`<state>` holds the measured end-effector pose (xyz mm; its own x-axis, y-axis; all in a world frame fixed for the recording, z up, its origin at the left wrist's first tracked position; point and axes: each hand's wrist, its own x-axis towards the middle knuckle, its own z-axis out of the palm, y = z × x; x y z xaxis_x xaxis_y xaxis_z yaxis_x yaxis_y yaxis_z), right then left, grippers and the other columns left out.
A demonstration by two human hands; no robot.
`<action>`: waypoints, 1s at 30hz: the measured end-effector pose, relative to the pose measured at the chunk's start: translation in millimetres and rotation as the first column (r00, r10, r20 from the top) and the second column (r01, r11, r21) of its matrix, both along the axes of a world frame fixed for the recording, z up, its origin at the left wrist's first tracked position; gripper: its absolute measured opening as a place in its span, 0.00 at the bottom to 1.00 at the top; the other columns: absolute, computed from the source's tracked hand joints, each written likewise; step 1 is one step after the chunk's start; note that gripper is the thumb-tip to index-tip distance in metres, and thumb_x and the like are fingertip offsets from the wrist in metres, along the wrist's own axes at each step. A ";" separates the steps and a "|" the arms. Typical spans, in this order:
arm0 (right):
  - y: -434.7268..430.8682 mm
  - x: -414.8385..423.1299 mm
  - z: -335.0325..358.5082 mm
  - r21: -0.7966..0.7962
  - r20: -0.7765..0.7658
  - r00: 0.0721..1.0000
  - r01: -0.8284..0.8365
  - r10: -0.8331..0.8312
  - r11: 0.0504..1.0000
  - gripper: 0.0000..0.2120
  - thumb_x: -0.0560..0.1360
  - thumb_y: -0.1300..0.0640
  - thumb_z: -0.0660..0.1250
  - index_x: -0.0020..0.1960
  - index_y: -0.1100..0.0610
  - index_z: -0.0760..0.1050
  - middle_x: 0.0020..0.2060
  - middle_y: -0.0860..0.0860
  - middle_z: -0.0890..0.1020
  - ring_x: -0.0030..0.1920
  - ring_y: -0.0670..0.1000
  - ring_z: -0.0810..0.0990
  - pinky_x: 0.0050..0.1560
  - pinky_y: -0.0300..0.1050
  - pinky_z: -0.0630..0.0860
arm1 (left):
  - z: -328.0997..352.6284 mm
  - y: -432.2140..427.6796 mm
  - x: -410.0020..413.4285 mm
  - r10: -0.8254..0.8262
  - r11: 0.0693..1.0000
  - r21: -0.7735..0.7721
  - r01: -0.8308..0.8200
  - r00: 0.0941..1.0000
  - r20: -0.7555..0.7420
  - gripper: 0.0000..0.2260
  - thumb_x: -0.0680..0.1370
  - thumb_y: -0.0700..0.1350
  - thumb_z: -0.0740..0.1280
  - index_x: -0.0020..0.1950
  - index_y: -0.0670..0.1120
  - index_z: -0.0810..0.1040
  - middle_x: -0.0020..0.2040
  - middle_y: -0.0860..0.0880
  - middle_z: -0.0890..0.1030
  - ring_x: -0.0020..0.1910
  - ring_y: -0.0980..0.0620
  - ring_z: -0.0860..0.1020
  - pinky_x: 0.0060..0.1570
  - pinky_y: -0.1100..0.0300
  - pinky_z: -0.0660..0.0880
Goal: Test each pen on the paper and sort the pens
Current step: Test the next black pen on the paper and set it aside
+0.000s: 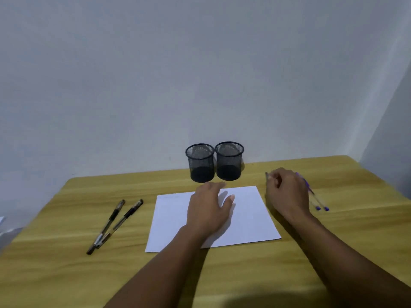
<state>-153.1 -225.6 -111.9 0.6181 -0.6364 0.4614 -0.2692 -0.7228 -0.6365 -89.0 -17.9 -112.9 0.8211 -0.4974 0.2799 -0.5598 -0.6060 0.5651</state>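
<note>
A white sheet of paper [249,216] lies on the wooden table [66,274]. My left hand [209,210] rests flat on the sheet with fingers spread and holds nothing. My right hand [287,192] is to the right of the sheet, fingers closed on a pen [267,175] whose dark tip pokes out to the left. Two blue pens [320,204] lie just right of that hand, partly hidden by it. Two black pens [115,223] lie crossed on the left of the table. Behind the paper stand two black mesh cups, one on the left [200,163] and one on the right [229,161].
A pale wall runs close behind the cups, and another wall closes in at the far right. The table's left edge slants off at the left, with something white [6,232] beyond it.
</note>
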 end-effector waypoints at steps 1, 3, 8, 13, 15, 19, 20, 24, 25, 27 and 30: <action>14.8 9.8 9.7 0.010 0.011 0.998 -0.055 0.055 0.998 0.06 0.77 0.60 0.65 0.45 0.56 0.81 0.39 0.52 0.83 0.42 0.55 0.79 0.40 0.44 0.68 | 3.8 14.3 5.6 0.049 0.999 0.008 -0.049 0.999 0.024 0.20 0.80 0.58 0.63 0.70 0.53 0.74 0.67 0.51 0.77 0.67 0.51 0.71 0.65 0.52 0.71; 53.1 31.7 24.3 0.044 -0.003 0.978 -0.211 0.211 0.977 0.06 0.76 0.60 0.66 0.44 0.54 0.81 0.36 0.50 0.82 0.40 0.53 0.79 0.39 0.45 0.70 | 8.9 50.5 17.5 0.159 0.985 0.058 -0.163 0.985 0.073 0.19 0.80 0.57 0.63 0.68 0.53 0.75 0.65 0.51 0.77 0.65 0.49 0.72 0.62 0.52 0.72; 159.8 74.8 20.4 0.132 -0.131 0.783 -0.595 0.609 0.793 0.07 0.75 0.59 0.66 0.49 0.53 0.82 0.39 0.51 0.84 0.41 0.52 0.80 0.46 0.49 0.79 | 9.9 154.9 34.9 0.404 0.866 0.258 -0.429 0.903 0.145 0.17 0.78 0.54 0.65 0.65 0.54 0.75 0.61 0.50 0.78 0.61 0.46 0.74 0.57 0.50 0.72; 230.4 98.7 -4.6 0.018 -0.292 0.623 -0.755 0.726 0.655 0.16 0.79 0.59 0.63 0.65 0.51 0.79 0.62 0.50 0.80 0.63 0.54 0.73 0.62 0.52 0.73 | 1.7 208.1 31.5 0.506 0.737 0.390 -0.553 0.833 0.225 0.17 0.79 0.55 0.62 0.66 0.53 0.75 0.58 0.50 0.80 0.58 0.46 0.75 0.52 0.51 0.71; 244.4 102.9 -11.5 -0.051 -0.340 0.607 -0.775 0.718 0.630 0.19 0.78 0.60 0.63 0.67 0.49 0.78 0.66 0.48 0.79 0.63 0.54 0.72 0.63 0.52 0.72 | -0.4 213.3 31.7 0.502 0.724 0.399 -0.562 0.827 0.254 0.14 0.80 0.54 0.60 0.62 0.54 0.78 0.56 0.51 0.81 0.56 0.47 0.76 0.51 0.52 0.70; 245.5 101.3 -20.6 -0.166 -0.376 0.591 -0.801 0.714 0.575 0.17 0.80 0.57 0.63 0.67 0.46 0.77 0.66 0.44 0.78 0.61 0.53 0.71 0.60 0.51 0.71 | 0.6 202.8 27.1 0.432 0.778 0.366 -0.510 0.858 0.277 0.11 0.81 0.54 0.60 0.57 0.55 0.80 0.52 0.54 0.82 0.54 0.49 0.76 0.52 0.52 0.65; 243.8 101.7 -21.0 -0.177 -0.375 0.591 -0.802 0.714 0.571 0.16 0.80 0.55 0.64 0.67 0.46 0.78 0.65 0.44 0.78 0.61 0.52 0.71 0.60 0.50 0.71 | 0.3 201.8 27.0 0.424 0.802 0.331 -0.497 0.864 0.270 0.11 0.81 0.54 0.60 0.56 0.56 0.80 0.51 0.55 0.82 0.54 0.49 0.76 0.52 0.53 0.65; 241.9 101.1 -11.6 -0.271 -0.302 0.609 -0.793 0.734 0.546 0.12 0.78 0.50 0.65 0.59 0.48 0.82 0.54 0.45 0.79 0.55 0.51 0.71 0.52 0.48 0.71 | -2.1 202.7 30.0 0.323 0.941 0.053 -0.335 0.932 0.166 0.05 0.79 0.51 0.64 0.51 0.54 0.79 0.43 0.55 0.82 0.45 0.51 0.80 0.45 0.52 0.75; 236.0 101.0 -8.1 -0.263 -0.289 0.607 -0.793 0.740 0.549 0.11 0.78 0.50 0.66 0.57 0.50 0.83 0.51 0.47 0.78 0.53 0.51 0.71 0.49 0.48 0.70 | 1.0 196.9 29.5 0.311 0.950 -0.055 -0.307 0.943 0.121 0.03 0.79 0.50 0.66 0.50 0.53 0.79 0.41 0.55 0.82 0.42 0.53 0.80 0.43 0.52 0.77; 215.0 102.6 -2.5 -0.251 -0.239 0.642 -0.765 0.728 0.592 0.09 0.79 0.52 0.69 0.53 0.54 0.85 0.47 0.49 0.77 0.50 0.51 0.73 0.44 0.47 0.71 | 7.7 176.5 33.5 0.304 0.919 -0.272 -0.286 0.952 0.026 0.05 0.78 0.50 0.70 0.52 0.52 0.78 0.40 0.55 0.82 0.41 0.56 0.81 0.42 0.54 0.79; 179.0 106.4 10.0 -0.144 -0.006 0.764 -0.639 0.645 0.756 0.05 0.76 0.55 0.73 0.49 0.56 0.86 0.43 0.50 0.80 0.43 0.50 0.79 0.43 0.44 0.73 | 11.9 149.2 38.1 0.311 0.849 -0.436 -0.297 0.950 -0.042 0.13 0.76 0.54 0.72 0.56 0.54 0.76 0.42 0.55 0.81 0.43 0.56 0.80 0.41 0.58 0.77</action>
<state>-46.7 -46.7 -101.8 0.8384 -0.0298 0.5442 0.3124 -0.7920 -0.5245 -50.9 131.3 -101.0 0.8994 -0.0480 0.4344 -0.4081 -0.4477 0.7956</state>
